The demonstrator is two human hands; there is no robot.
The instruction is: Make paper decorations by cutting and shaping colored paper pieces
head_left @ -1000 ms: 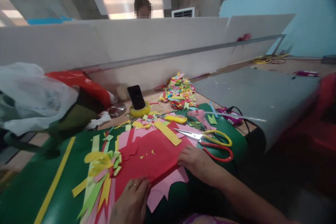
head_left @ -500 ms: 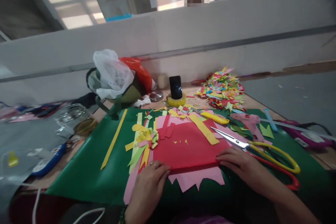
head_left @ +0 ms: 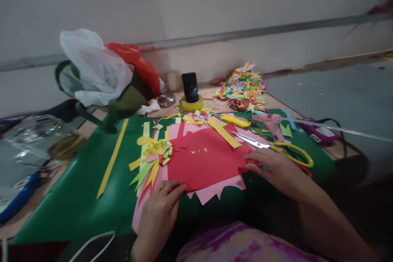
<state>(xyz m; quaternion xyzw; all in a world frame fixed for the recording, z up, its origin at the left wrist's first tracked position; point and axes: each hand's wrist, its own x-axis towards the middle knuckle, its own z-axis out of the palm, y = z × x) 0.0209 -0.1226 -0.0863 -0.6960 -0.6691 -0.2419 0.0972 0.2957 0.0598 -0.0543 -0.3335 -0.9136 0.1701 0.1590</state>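
Note:
A sheet of red craft paper (head_left: 202, 168) lies over jagged-edged pink paper (head_left: 205, 196) in front of me. My left hand (head_left: 161, 208), a ring on one finger, is closed at the red sheet's near left corner. At its right edge my right hand (head_left: 272, 168) pinches the paper between thumb and fingers. Scissors (head_left: 258, 143) with yellow and red handles lie just beyond the right hand, blades on the paper. A yellow strip (head_left: 225, 134) rests on the red sheet. Left of it is a paper flower (head_left: 158, 153) with green and yellow tails.
A green mat (head_left: 80, 188) covers the table. Toward the back are a yellow cutter (head_left: 236, 121), a pink glue gun (head_left: 272, 123), a phone (head_left: 190, 88) on a yellow tape roll (head_left: 193, 103) and a heap of paper flowers (head_left: 244, 88). A bag (head_left: 129, 96) stands back left.
The view has tilted down and turned right, so the person beyond the wall has left the picture. My right hand has shifted along the red paper's right edge, away from its near corner.

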